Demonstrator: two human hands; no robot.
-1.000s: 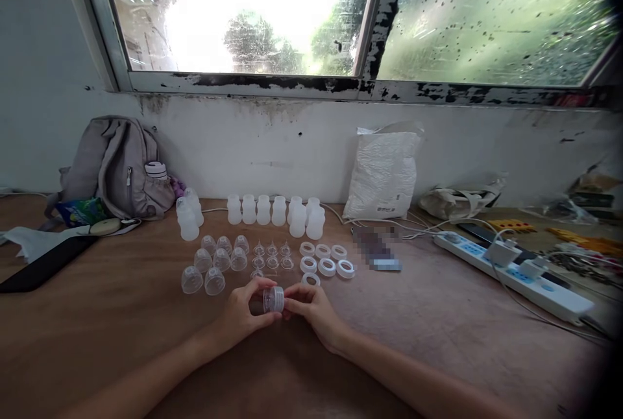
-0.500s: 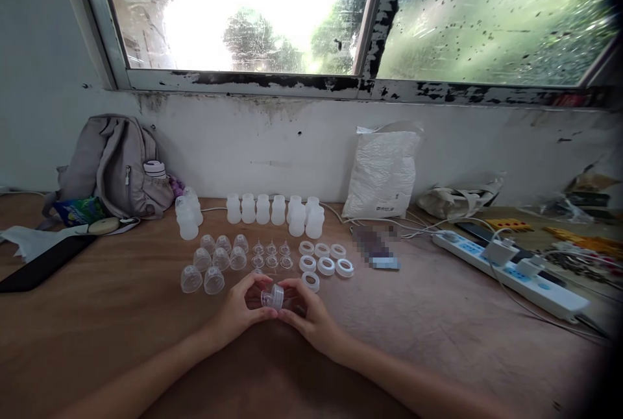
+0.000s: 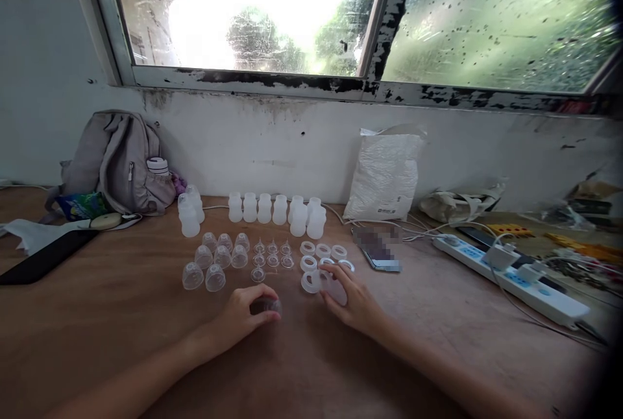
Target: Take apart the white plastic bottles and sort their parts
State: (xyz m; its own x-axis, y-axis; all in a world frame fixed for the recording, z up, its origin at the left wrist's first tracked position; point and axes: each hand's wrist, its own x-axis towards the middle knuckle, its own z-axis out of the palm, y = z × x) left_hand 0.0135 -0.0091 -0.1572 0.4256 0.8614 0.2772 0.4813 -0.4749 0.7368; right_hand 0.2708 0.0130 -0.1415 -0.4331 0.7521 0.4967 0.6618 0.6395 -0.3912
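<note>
Frosted bottles, left: A small cluster (image 3: 190,222) stands on the brown table (image 3: 97,315). They look light; I would grip one round its narrowed middle.

Domed caps: Clear, hollow cups (image 3: 215,278), open side down. Probably thin and fairly rigid, so I would take the lower sides and not press the crown.

Left hand: My left hand (image 3: 243,312) curls above the table, thumb and fingers closed round a small clear piece.

Small clear piece: It sits (image 3: 274,306) at those fingertips, near the middle of the table. It looks light and smooth, perhaps slippery; I judge the outer edge the safest hold. Its exact shape is blurred.

Peaked clear parts: Rows of them (image 3: 258,274) lie beyond the left hand. The tips look soft and easily bent, so I would lift by the base.

Frosted bottles, middle: Upright (image 3: 280,209), in a line towards the wall.

White rings: Flat on the table (image 3: 308,263), seemingly stiff; I would pinch the outer rims.

Pale disc: A motion-blurred, translucent piece (image 3: 335,288) beside the rings, probably light and best held at its edge.

Right hand: My right hand (image 3: 357,302) appears to pinch that disc between thumb and fingers.
</note>
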